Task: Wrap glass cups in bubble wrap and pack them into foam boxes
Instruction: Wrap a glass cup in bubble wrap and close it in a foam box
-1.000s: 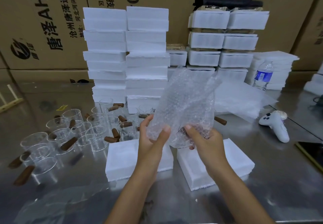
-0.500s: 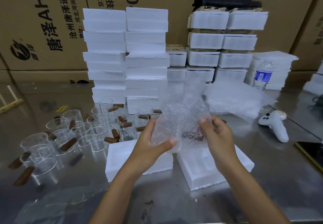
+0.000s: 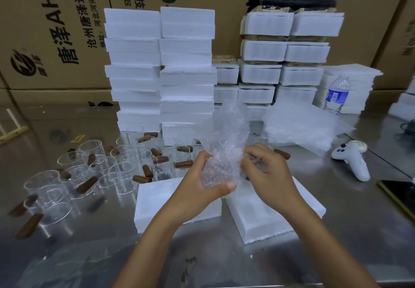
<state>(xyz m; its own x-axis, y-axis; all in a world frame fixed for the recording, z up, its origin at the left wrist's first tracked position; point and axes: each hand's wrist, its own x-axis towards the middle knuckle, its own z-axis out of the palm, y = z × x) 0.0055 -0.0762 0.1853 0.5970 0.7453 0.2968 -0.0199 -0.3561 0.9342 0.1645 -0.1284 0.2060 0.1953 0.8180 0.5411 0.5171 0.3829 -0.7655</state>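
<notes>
Wrap point(image 3: 226, 135) is gripped in our left hand point(image 3: 202, 182), right hand point(image 3: 267, 175) pinching its loose edge: we should pull taut, fold the top in, then seat it in the box point(image 3: 280, 227).

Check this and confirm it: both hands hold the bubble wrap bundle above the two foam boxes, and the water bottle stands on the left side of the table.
One detail is wrong. The head view shows the water bottle on the right side of the table, not the left. The rest is right: the left hand and the right hand hold the bubble wrap bundle above the two foam boxes.
</notes>
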